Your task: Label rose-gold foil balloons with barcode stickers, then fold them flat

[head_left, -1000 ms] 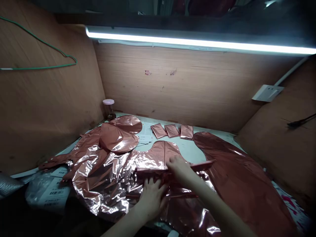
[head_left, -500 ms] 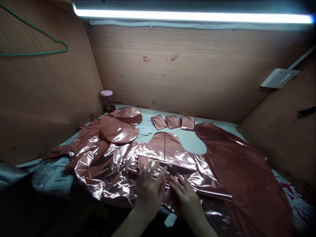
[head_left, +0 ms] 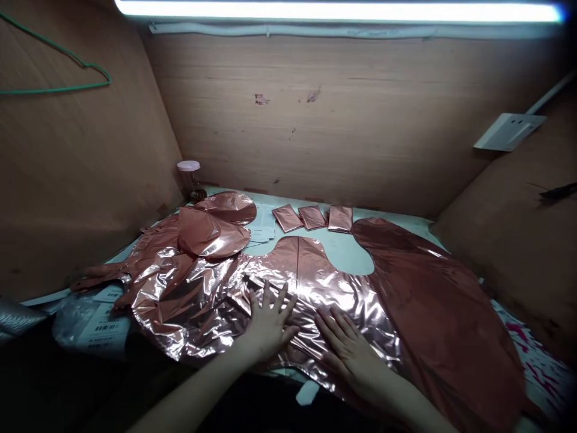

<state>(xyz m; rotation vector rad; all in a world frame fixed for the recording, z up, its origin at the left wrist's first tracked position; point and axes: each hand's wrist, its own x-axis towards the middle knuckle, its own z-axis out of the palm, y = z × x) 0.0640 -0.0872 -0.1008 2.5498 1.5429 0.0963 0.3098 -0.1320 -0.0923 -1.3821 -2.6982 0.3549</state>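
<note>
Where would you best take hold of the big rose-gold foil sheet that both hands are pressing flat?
Probably the near edge of the foil sheet, coming from the person's side. It lies flat on the table, so only its rim can be pinched, and that rim lies just below the left hand and right hand, both spread open on it. The far lobe is a longer reach.

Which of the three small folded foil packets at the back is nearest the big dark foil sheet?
The rightmost packet; its edge almost meets the sheet, the other two lie further left.

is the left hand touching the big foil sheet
Touching. In the head view the left hand lies flat with fingers spread on the rose-gold foil sheet, no gap under the palm.
</note>
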